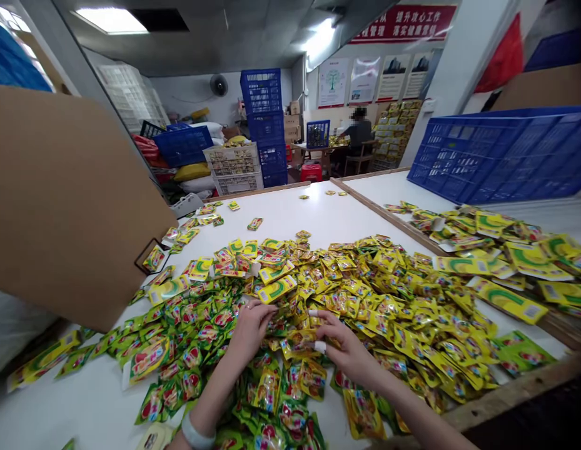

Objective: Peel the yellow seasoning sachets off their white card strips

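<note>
Yellow sachets [426, 337] and green sachets [191, 356] are heaped on the worktop [285, 215], centre to lower frame. Left hand [249, 328], centre: fingers drawn narrow; whether a sachet is held cannot be told. Right hand [344, 350], right of centre: white-tipped fingers parted.

The head view looks from above the near edge of the white tabletop [285, 212], facing forward and tilted down. The left hand [251, 326] and right hand [345, 349] lie close, low in the wide view; the back wall [187, 90] stands far off, near the top.
</note>
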Available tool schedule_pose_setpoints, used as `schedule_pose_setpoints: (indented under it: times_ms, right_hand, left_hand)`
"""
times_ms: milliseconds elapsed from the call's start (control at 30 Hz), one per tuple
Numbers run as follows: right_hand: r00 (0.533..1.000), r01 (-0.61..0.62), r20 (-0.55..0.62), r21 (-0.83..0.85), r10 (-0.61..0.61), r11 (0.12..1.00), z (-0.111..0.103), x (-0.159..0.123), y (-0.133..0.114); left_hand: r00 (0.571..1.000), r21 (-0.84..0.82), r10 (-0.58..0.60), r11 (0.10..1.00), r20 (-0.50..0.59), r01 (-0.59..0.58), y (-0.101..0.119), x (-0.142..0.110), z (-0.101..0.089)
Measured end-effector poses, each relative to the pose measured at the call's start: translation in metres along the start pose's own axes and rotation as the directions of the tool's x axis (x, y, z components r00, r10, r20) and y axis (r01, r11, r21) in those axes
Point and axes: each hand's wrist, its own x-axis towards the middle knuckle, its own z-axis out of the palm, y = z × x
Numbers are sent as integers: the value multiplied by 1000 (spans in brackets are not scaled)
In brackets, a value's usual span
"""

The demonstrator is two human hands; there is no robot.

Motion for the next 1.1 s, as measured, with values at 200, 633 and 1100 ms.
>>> schedule_pose_setpoints:
  times_ms: [200,633,1100]
  right_hand:
    - [988,-125,127,295,91,947,6,21,-7]
    - [902,-413,151,571,404,710,-7,-5,14]
    - [931,96,332,-626,153,774,12,-51,7]
  left_hand:
    - [994,-240,-9,970,110,35,27,-26,-12]
    - [992,-139,66,989,109,-51,47,-5,31]
    - [961,251,-273,929,-34,273,-4,62,37]
